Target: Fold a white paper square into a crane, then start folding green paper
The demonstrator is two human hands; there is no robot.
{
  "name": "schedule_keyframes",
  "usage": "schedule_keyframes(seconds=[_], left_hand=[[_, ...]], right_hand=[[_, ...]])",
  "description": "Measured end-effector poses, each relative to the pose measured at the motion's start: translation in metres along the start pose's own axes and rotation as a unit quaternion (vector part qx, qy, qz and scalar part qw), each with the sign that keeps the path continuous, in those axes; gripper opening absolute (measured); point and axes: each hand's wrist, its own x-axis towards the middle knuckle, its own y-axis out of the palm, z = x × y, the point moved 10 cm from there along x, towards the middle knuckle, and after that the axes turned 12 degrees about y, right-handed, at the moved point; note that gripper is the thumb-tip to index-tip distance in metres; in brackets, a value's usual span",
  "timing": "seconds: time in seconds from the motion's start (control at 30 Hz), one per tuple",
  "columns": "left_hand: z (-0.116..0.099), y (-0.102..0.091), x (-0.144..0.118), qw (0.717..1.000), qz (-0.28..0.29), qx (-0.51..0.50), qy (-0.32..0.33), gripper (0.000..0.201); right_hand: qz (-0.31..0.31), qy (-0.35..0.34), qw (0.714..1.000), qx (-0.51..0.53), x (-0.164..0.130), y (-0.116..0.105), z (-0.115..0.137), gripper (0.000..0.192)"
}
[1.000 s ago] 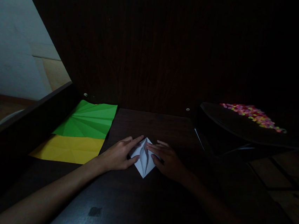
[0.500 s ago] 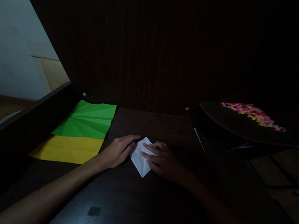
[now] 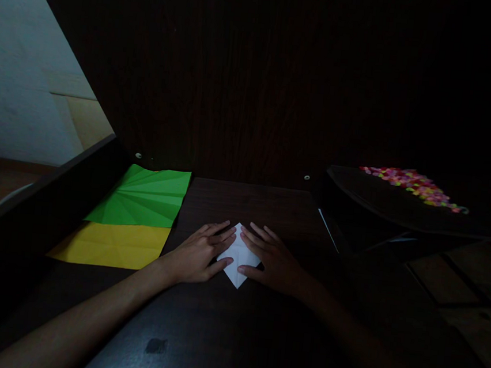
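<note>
Folded white paper (image 3: 238,258) is being pressed flat under both open hands, left hand (image 3: 199,253) and right hand (image 3: 273,260), nothing gripped; layers risk being skewed if pressure is being applied unevenly.

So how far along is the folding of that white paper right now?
The white paper already lies flat as a small folded diamond on the dark table. In hand: left hand and right hand press its two sides flat. The green sheet and yellow sheet lie creased but unfolded.
</note>
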Motion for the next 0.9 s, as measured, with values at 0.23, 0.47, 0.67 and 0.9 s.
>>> schedule_keyframes(seconds=[0.23, 0.47, 0.67, 0.9], left_hand=[[0.002, 0.018, -0.002, 0.998, 0.038, -0.020, -0.040, 0.073], [0.001, 0.024, -0.005, 0.995, 0.075, -0.016, -0.068, 0.079], [0.000, 0.022, -0.001, 0.995, 0.070, -0.005, -0.065, 0.081], [0.002, 0.020, 0.007, 0.996, 0.073, -0.012, -0.059, 0.085]], right_hand=[[0.050, 0.005, 0.998, -0.038, -0.003, 0.010, -0.002, 0.085], [0.057, 0.009, 0.996, -0.060, -0.005, 0.010, 0.002, 0.089], [0.046, 0.010, 0.997, -0.059, -0.003, 0.008, 0.005, 0.092], [0.045, 0.002, 0.998, -0.049, -0.003, 0.007, 0.005, 0.097]])
